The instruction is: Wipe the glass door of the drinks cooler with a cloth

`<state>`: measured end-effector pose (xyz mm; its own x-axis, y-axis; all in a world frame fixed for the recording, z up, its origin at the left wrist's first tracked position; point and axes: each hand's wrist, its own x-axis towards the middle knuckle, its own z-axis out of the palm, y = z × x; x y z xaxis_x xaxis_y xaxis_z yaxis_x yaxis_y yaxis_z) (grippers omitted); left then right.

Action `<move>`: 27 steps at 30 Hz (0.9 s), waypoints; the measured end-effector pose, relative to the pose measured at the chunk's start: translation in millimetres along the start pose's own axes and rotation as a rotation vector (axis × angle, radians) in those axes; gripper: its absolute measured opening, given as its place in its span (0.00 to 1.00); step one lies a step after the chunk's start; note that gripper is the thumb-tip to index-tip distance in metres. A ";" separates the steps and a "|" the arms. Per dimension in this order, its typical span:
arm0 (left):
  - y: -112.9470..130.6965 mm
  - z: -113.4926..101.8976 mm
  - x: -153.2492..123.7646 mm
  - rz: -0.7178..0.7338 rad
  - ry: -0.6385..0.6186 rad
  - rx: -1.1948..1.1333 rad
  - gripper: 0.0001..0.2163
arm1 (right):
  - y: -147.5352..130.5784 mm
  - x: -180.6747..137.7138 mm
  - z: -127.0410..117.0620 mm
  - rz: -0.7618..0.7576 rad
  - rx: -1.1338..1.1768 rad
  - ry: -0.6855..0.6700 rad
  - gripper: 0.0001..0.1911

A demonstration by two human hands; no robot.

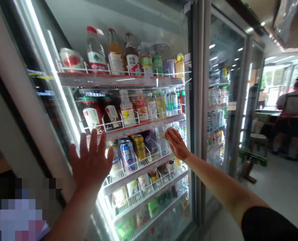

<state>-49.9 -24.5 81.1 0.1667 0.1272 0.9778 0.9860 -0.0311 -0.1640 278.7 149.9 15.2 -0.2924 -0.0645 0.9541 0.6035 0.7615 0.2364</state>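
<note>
My left hand (pixel 91 160) is raised with its fingers spread, at the glass door (pixel 143 20) of a drinks fridge, low on the left side. It holds nothing; whether the palm touches the glass I cannot tell. Farther right, my right hand (pixel 176 142) reaches out to the same glass, its fingers together over a small pale cloth (pixel 166 132). Most of that cloth is hidden under the fingers. Behind the glass, bottles and cans line several shelves, among them a blue can (pixel 128 155) and a gold can (pixel 139 147).
A metal door frame (pixel 201 110) divides this fridge from a second glass-fronted fridge (pixel 226 53) on the right. A stool (pixel 258 137) and a green-topped object (pixel 254 159) stand on the floor beyond. Farther back, a person in an apron (pixel 296 103) faces away.
</note>
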 end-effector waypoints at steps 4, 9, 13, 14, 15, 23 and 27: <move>0.1 -0.1 -0.4 -0.047 -0.020 -0.020 0.36 | 32.1 48.1 -11.5 -0.015 -0.002 -0.030 0.37; 1.7 -0.3 -0.8 -0.038 -0.013 0.000 0.37 | 34.9 80.6 -6.0 0.144 -0.040 0.162 0.38; -0.3 0.0 -2.2 -0.025 -0.011 0.042 0.37 | 25.3 50.4 -3.6 -0.003 -0.009 0.102 0.39; -0.9 -0.1 -2.6 -0.014 -0.013 0.055 0.37 | 29.3 49.2 -6.0 -0.050 -0.008 0.074 0.39; -1.4 -0.1 -3.1 -0.005 -0.017 0.068 0.37 | 36.2 52.6 -9.3 -0.081 -0.011 0.052 0.39; -3.2 1.8 -4.2 0.056 -0.003 0.132 0.37 | 85.8 104.8 -20.7 0.107 -0.016 0.147 0.32; -4.1 2.4 -4.2 0.073 -0.005 0.136 0.37 | 81.7 106.6 -16.9 0.147 -0.024 0.155 0.31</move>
<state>-54.6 -22.4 77.4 0.2375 0.1344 0.9620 0.9634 0.0938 -0.2510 309.3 194.3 139.3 -0.0836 -0.0535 0.9951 0.6490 0.7548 0.0951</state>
